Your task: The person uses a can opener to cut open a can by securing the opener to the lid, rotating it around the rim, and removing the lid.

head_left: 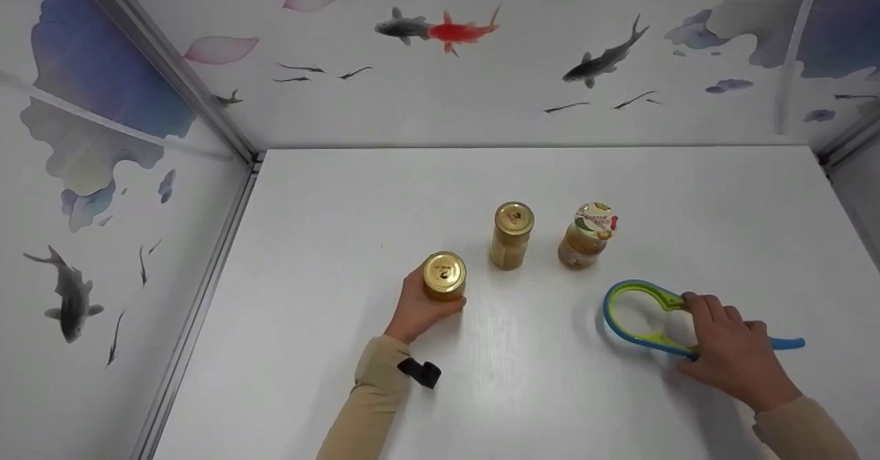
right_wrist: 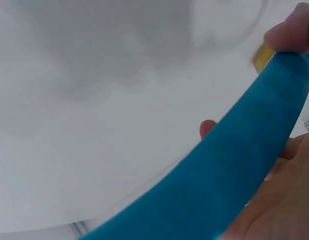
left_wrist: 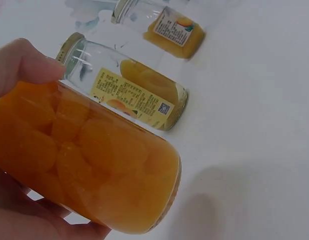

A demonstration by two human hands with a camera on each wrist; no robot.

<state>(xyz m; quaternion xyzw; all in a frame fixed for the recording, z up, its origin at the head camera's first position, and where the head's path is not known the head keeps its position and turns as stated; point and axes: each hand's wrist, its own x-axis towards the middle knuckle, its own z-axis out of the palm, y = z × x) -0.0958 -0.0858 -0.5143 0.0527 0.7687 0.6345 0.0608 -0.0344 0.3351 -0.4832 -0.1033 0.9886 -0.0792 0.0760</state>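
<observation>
Gold-lidded jar [head_left: 445, 276] and looped tool [head_left: 646, 341] held
The jar is gripped by the left hand [head_left: 418, 310], the tool by the right hand [head_left: 737, 351].

We see a broad blue handle [right_wrist: 224, 165] slanting across the view, from between six and seven o'clock up to two o'clock. Our right hand [right_wrist: 289, 190] grips it: the palm lies at four o'clock, one digit [right_wrist: 294, 32] presses the handle's far end at two o'clock, and another fingertip [right_wrist: 208, 127] peeks out past its edge, just off centre toward three o'clock. Beside the pressing digit we notice a yellow patch [right_wrist: 262, 58], too blurred for us to name. Behind everything spreads a white surface [right_wrist: 94, 150], with a soft grey shadow [right_wrist: 109, 40] around eleven o'clock and a small grey strip [right_wrist: 78, 229] at seven.
</observation>
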